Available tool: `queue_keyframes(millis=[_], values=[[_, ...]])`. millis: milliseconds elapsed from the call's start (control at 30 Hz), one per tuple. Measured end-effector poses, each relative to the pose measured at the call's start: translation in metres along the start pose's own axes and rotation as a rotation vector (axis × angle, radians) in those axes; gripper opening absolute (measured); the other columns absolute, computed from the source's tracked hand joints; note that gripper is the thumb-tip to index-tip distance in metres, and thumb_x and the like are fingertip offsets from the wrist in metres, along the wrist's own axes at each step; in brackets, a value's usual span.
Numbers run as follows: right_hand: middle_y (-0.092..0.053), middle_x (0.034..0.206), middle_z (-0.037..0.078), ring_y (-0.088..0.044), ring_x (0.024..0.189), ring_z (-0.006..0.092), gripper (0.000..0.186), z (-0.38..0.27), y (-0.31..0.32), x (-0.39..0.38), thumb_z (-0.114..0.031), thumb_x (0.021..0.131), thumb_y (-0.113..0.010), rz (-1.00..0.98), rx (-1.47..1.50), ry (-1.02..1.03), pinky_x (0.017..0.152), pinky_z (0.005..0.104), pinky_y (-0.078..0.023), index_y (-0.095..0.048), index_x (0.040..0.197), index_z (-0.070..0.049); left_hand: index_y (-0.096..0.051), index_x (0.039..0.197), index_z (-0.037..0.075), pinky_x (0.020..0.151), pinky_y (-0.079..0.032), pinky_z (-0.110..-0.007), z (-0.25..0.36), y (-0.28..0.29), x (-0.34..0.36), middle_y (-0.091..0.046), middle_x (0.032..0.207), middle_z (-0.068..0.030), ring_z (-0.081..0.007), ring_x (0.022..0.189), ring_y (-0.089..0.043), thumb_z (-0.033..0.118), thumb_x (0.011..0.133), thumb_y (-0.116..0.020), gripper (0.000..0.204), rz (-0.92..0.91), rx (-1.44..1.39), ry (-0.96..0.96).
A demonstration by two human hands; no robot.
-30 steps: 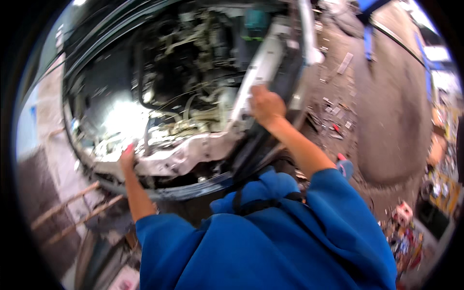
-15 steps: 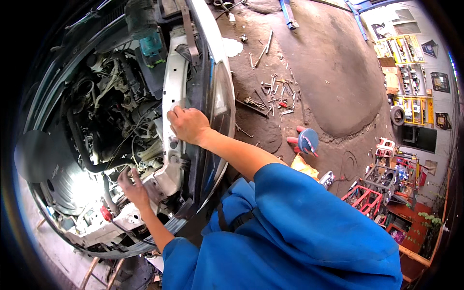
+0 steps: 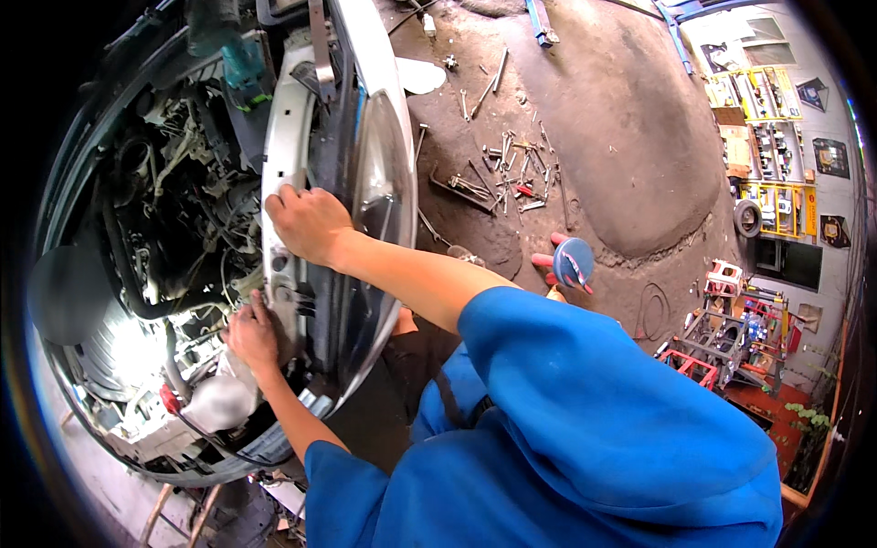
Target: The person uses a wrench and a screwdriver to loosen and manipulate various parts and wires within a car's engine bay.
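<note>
The open engine bay of a car (image 3: 192, 210) fills the left side, with its headlight (image 3: 379, 173) along the near edge. My right hand (image 3: 311, 224) lies on the white metal front crossmember (image 3: 283, 146), its fingers curled over the inner edge. Lower down, my left hand (image 3: 251, 338) reaches into the bay beside the lower end of that crossmember. Its index finger points away from me and the other fingers bend apart. What those fingertips touch is hidden among hoses and wiring. Near them runs a thick black hose (image 3: 174, 309).
A bright lamp glow (image 3: 137, 342) lights the bay next to a red clip (image 3: 170, 399). Wrenches and sockets (image 3: 516, 169) lie scattered on the floor to the right. Beyond are a round blue-topped stool (image 3: 573, 262), a red metal frame (image 3: 690, 367) and yellow shelving (image 3: 776, 137).
The view has shifted, so the car sits farther left. My left hand has come closer to the crossmember, and its fingers have bent. My right hand stays on the crossmember.
</note>
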State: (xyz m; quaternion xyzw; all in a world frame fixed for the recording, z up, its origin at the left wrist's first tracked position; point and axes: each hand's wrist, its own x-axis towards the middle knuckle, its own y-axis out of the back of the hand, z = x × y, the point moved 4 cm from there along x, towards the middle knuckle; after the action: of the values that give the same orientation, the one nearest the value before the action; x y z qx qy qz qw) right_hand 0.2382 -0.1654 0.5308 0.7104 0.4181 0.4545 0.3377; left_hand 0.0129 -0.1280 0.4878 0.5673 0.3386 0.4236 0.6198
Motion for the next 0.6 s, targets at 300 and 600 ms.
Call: queue_keyframes(millis=[300,600], values=[[-0.06,0.08,0.014,-0.062,0.073,0.0316,0.019,0.035,0.01,-0.01,-0.012,0.07,-0.064,0.291,0.642,-0.133,0.064,0.0417,-0.049,-0.054,0.084,-0.004,-0.052,0.13,0.007,0.08,-0.047,-0.042,-0.072,-0.066,0.021,-0.064,0.1,-0.0174,-0.0349,0.093,-0.059,0.014,0.097,-0.043,0.035,-0.201,0.261,-0.136],[-0.064,0.089,0.014,-0.064,0.085,0.0309,0.022,0.254,-0.038,-0.338,-0.021,0.077,-0.062,-0.256,1.065,-0.168,0.069,0.0423,-0.052,-0.062,0.095,-0.008,-0.05,0.131,0.0,0.095,-0.044,-0.036,-0.189,0.026,-0.035,-0.058,0.123,-0.0144,-0.0223,0.11,-0.055,0.035,0.099,-0.037,0.049,-0.181,-0.386,0.397]])
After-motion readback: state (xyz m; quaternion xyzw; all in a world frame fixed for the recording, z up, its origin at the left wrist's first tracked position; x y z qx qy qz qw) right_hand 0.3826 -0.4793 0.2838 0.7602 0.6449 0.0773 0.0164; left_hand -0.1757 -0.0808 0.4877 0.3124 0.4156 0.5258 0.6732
